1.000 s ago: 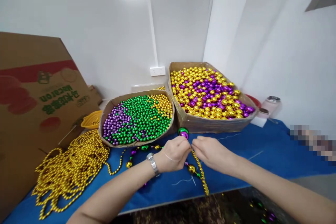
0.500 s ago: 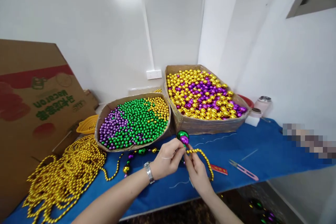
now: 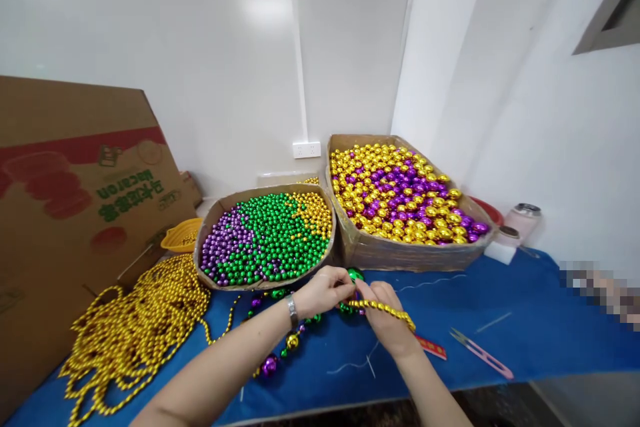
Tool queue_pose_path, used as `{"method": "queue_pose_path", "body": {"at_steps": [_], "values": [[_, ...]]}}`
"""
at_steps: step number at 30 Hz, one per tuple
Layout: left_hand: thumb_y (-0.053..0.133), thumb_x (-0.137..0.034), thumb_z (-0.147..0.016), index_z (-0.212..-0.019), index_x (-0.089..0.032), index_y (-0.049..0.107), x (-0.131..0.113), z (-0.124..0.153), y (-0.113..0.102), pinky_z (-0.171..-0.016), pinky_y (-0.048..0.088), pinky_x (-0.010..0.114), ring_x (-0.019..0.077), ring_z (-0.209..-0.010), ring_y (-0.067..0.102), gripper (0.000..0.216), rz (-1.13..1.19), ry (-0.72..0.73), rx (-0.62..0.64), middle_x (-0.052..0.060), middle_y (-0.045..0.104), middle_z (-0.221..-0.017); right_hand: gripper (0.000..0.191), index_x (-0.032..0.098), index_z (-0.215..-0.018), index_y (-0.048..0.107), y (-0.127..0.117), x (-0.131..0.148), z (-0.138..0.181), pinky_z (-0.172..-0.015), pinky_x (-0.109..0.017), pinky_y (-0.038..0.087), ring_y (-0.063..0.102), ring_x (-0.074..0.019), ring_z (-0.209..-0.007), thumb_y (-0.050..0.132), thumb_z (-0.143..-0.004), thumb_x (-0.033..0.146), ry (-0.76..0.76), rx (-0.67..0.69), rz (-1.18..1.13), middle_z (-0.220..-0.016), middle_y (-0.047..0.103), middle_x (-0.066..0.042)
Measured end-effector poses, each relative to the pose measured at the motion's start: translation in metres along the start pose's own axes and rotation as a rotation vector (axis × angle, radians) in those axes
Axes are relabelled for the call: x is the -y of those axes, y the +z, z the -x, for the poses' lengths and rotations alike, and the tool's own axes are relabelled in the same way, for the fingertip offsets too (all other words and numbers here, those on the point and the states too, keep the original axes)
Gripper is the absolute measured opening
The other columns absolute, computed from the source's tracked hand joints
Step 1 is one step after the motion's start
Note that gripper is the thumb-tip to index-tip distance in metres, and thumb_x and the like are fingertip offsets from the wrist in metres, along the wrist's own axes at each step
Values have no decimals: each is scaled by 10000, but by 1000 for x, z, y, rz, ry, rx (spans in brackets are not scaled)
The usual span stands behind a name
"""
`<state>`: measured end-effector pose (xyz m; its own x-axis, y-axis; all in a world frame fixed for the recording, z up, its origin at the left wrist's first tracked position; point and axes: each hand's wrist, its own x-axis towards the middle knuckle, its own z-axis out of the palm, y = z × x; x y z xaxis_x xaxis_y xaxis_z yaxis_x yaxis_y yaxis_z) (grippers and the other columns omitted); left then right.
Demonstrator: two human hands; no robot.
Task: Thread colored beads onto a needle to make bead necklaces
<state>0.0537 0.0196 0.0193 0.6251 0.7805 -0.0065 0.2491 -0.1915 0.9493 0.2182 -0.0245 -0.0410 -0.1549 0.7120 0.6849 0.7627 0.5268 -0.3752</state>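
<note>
My left hand [image 3: 327, 288], with a metal-banded watch on its wrist, is closed, thumb and fingers pinched together at the end of a bead strand. Against its fingertips my right hand [image 3: 387, 321] is closed on the same strand. A length of gold beads [image 3: 384, 307] runs across the back of the right hand. Just behind the fingers shows a large green bead [image 3: 357, 275], partly covered. Below the left forearm, a strand of mixed purple, green and gold beads [image 3: 269, 365] lies on the blue cloth [image 3: 300, 393]. The exact pinch point is hidden.
Behind my hands stand a box of small beads [image 3: 265, 283] and a box of larger gold and purple beads [image 3: 410, 255]. Gold strands [image 3: 145, 327] pile up at left beside a carton [image 3: 75, 227]. Pink thread snips [image 3: 483, 353] and a red strip [image 3: 431, 347] lie at right.
The view has swung left. My right hand has turned, and the gold strand now crosses it instead of looping beside it. The large purple bead by the fingers is no longer visible.
</note>
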Motion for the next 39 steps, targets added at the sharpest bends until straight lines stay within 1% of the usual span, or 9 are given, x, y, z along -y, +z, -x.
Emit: {"method": "queue_pose_path", "body": {"at_steps": [3, 7, 11, 12, 16, 20, 26, 32, 39], "values": [[578, -398, -759, -634, -150, 506, -1, 0, 1, -459, 310, 194, 77, -488, 397, 287, 104, 34, -107, -44, 468, -534, 414, 251, -1338, 402, 12, 15, 9, -814, -438, 504, 586, -233, -915, 377, -928, 203, 120, -50, -85, -1024, 593, -108], [574, -422, -777, -659, -146, 522, 1, 3, -4, -469, 269, 200, 77, -507, 356, 305, 142, 75, -280, -41, 453, -558, 588, 291, -1437, 196, 28, 50, 54, -678, -324, 558, 624, -207, -907, 444, -905, 311, 459, 57, -641, -1151, 562, -116], [521, -413, -830, -700, -145, 541, 4, 10, -6, -515, 311, 212, 94, -554, 391, 299, 44, 171, -284, -24, 474, -604, 350, 299, -1193, 576, 9, 74, 75, -484, -254, 502, 644, -171, -650, 478, -875, 407, 547, 461, -902, -1014, 649, -82], [506, -398, -844, -719, -143, 552, 5, 13, -4, -541, 335, 218, 104, -582, 420, 287, 1, 195, -270, -12, 498, -632, 311, 280, -1097, 633, 0, 75, 70, -490, -255, 490, 619, -150, -566, 453, -886, 420, 558, 461, -869, -898, 673, -64], [457, -328, -883, -771, -152, 567, 5, 27, 7, -643, 396, 245, 137, -683, 502, 236, -173, 285, -222, 27, 569, -740, 292, 226, -996, 649, -24, 57, 29, -678, -294, 485, 606, -190, -741, 508, -858, 441, 667, 85, -614, -878, 660, -61], [424, -251, -898, -784, -169, 545, 5, 39, 17, -670, 405, 258, 149, -710, 519, 185, -312, 407, -160, 47, 583, -771, 308, 187, -921, 651, -17, 47, 2, -602, -264, 444, 553, -168, -652, 542, -836, 463, 760, 46, -787, -685, 603, -12], [417, -183, -888, -853, -174, 546, 12, 47, 21, -683, 409, 273, 166, -752, 520, 134, -410, 493, -156, 68, 587, -803, 219, 176, -781, 619, -4, 56, -3, -667, -240, 416, 521, -147, -710, 654, -775, 392, 778, 12, -991, -719, 584, 0], [486, -276, -880, -773, -155, 575, 22, 50, 20, -685, 424, 255, 144, -740, 539, 185, 27, 249, -335, 54, 594, -804, 262, 229, -884, 504, -2, 46, -5, -681, -263, 446, 533, -142, -774, 543, -835, 483, 829, -76, -1188, -844, 546, 0], [597, -320, -809, -682, -138, 558, 47, 47, 17, -531, 354, 204, 89, -561, 486, 225, 528, 6, -334, 10, 563, -649, 247, 214, -786, 481, 14, 36, 2, -511, -193, 350, 411, -68, -532, 580, -832, 435, 835, -30, -1243, -626, 426, 60]]}}
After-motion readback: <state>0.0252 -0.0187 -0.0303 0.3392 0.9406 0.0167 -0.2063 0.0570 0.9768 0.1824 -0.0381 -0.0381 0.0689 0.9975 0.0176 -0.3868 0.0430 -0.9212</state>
